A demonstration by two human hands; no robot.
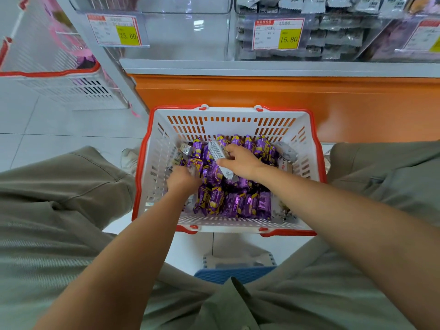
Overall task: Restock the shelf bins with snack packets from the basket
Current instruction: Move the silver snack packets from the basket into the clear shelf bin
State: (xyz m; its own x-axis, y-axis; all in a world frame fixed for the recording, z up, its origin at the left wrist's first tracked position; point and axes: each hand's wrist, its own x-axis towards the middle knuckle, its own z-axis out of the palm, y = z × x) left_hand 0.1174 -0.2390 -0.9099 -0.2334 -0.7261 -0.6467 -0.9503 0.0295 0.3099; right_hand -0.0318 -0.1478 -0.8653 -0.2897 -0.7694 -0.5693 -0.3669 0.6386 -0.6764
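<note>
Purple snack packets (228, 201) fill the white basket (228, 125) on the floor between the knees, close under the shelf bins (185, 32) for short reaches; right grip (240, 160) pinches a grey packet (219, 158) held just above the pile, likely picked for the grey-stocked bin (314, 44); left grip (183, 179) is buried among packets at the left wall; can't tell if it holds anything.

Left hand (183, 181): forearm extended down, fingers hidden. Right hand (240, 163): forearm extended, thumb and fingers gripping a grey foil snack packet (215, 151).
</note>
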